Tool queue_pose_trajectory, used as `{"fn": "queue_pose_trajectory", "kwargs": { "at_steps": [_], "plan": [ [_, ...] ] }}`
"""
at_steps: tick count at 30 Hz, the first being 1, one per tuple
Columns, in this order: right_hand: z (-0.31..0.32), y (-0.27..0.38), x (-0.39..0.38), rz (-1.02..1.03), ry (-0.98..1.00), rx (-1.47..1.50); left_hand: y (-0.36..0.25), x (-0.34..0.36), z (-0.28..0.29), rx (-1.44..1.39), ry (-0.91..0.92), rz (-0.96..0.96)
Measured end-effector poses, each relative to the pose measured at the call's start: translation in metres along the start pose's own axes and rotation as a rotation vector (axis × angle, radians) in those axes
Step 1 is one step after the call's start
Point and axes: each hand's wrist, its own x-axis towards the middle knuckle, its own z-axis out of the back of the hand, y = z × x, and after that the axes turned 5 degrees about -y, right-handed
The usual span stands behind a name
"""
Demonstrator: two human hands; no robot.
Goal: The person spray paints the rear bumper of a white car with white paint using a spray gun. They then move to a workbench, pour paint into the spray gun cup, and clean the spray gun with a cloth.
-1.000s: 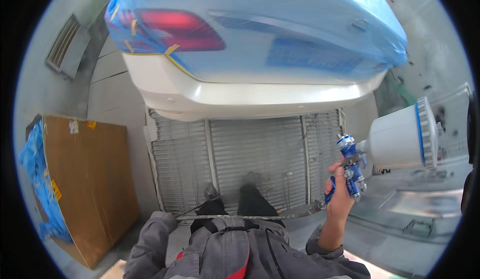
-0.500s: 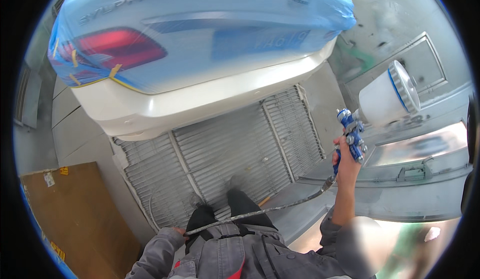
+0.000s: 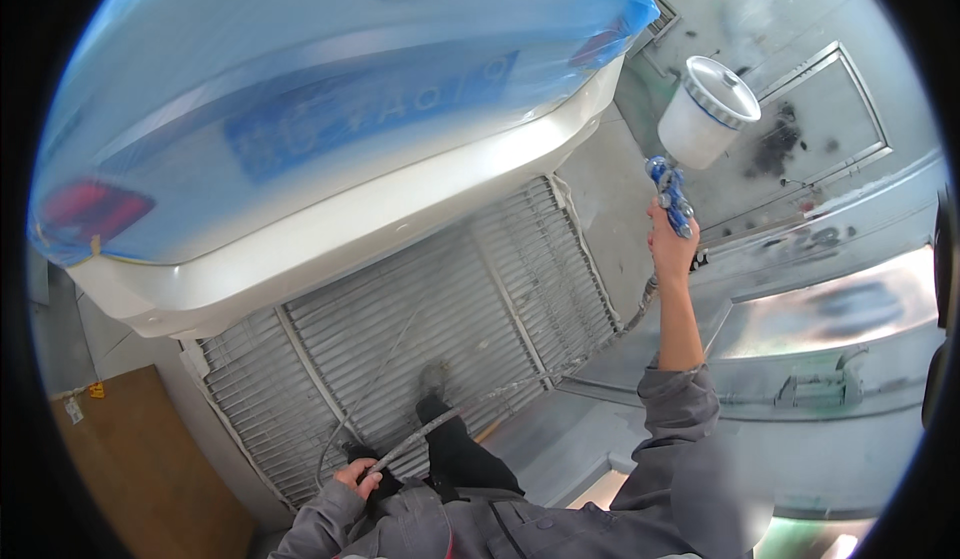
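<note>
My right hand (image 3: 672, 244) grips a blue spray gun (image 3: 668, 189) with a large white cup (image 3: 700, 124) on top, held out beyond the right end of the white rear bumper (image 3: 330, 229). Above the bumper the car's rear is wrapped in translucent blue film (image 3: 330, 39), with yellow tape near the left tail light. A paint-spattered hose (image 3: 430, 427) runs from below the gun across my legs to my left hand (image 3: 360, 475), whose fingers are closed round it.
A metal floor grate (image 3: 400, 309) lies under the bumper and my feet. A cardboard box (image 3: 150, 459) stands at the lower left. The booth wall (image 3: 820, 199) at the right has framed panels and dark paint marks. A thinner line lies over the grate.
My right arm has reached further forward and up with the gun. The view has turned along the car, so the bumper runs more diagonally and the box shows lower.
</note>
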Motion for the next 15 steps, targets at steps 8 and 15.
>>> {"fn": "queue_pose_trajectory", "kwargs": {
  "at_steps": [8,15],
  "plan": [
    [-0.032,-0.06,0.089,-0.079,0.177,0.053,-0.103,0.084,-0.092,0.858,0.105,-0.332],
    [-0.015,-0.069,0.007,-0.262,0.406,-0.05,-0.403,0.215,-0.181,0.439,-0.001,-1.129]
  ]
}}
